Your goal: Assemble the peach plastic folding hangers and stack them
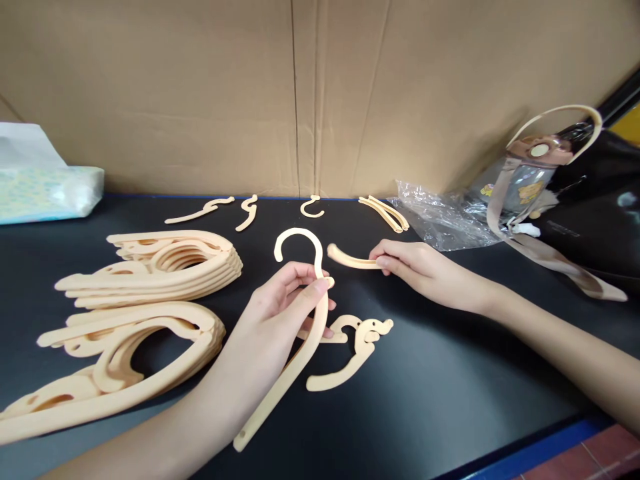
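Observation:
My left hand point(277, 310) pinches a cream plastic hanger hook point(319, 257) together with a long curved hanger arm point(280, 393) that slants down toward the near edge. My right hand point(417, 265) grips one end of another slim curved hanger arm point(353, 260), its free end pointing left toward the hook. The two held parts are apart. Below them on the table lie curved hanger pieces with small holes point(373, 330), partly hidden by my left fingers.
Two stacks of folded hangers, a far stack point(200, 273) and a near stack point(200, 347), lie at left. Loose hanger parts point(247, 212) line the back. A tissue pack point(50, 190) stands far left. At right are a plastic bag point(440, 213) and a strapped bottle point(530, 180).

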Motion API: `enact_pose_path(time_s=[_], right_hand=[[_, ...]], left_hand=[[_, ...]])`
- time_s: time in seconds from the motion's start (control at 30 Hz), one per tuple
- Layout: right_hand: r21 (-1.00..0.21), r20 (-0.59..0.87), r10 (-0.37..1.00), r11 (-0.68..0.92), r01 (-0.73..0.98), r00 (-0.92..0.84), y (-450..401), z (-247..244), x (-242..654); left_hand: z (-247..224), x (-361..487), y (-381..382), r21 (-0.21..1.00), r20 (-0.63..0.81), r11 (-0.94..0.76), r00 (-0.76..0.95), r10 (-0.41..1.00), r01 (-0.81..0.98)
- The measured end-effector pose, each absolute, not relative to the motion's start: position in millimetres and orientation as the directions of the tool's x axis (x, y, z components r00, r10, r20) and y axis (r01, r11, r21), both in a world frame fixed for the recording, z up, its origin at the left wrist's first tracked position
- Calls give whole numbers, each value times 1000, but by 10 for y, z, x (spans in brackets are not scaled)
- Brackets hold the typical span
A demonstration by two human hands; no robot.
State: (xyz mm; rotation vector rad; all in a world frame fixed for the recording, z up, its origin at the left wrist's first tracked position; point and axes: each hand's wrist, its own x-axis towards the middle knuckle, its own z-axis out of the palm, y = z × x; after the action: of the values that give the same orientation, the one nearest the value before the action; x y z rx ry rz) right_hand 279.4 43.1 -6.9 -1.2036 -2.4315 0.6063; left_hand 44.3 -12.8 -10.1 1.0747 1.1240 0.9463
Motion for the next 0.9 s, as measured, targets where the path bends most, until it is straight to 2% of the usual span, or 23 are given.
enact_pose_path(time_s=[0.27,0.47,0.7,0.9], right_hand=[[-705,-50,763,430,564,-645,472,-18,2911],[-794,-44,718,397,460,-695,417,1,2862],[-845,-109,691,314,432,-715,450,-17,2869],[-845,-139,694,288,450,-706,455,3,2865]], left_hand=[[-83,396,-93,957,-253,269,139,958,-111],[-40,381,-97,936,-295,330,238,925,-123],[-54,363,-97,923,-269,342,336,903,-179],[-46,360,-106,922,-295,363,365,883,-133]])
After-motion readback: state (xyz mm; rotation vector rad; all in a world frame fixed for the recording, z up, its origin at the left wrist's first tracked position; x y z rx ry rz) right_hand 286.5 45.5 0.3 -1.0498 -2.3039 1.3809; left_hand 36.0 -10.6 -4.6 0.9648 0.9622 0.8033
